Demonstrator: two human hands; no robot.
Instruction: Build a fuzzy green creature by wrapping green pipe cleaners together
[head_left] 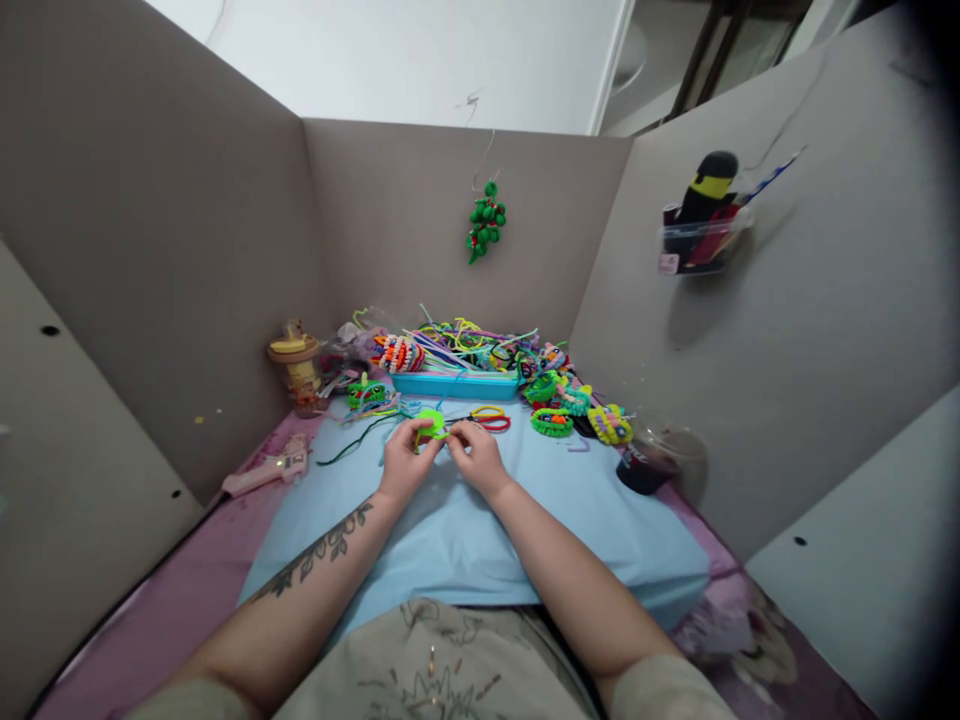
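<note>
The neon-green piece (430, 424), just above the blue-covered worktop (585, 520), should handle light and soft, best pinched at its rim. Our left hand (406, 462) holds it; our right hand (478, 460) pinches narrowly beside it, its grip unclear. Scissors (475, 418) lie just beyond.

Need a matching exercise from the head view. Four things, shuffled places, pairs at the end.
Things
1. Lime-green piece
2. Scissors
3. Pink glue gun
4. Green hanging cluster

Places
A. Against the back panel
B. In the fingers of the left hand
C. Just in front of the blue tray, on the near side
D. At the left side of the table, near the left wall

Pairs: 1-B, 2-C, 3-D, 4-A
</note>
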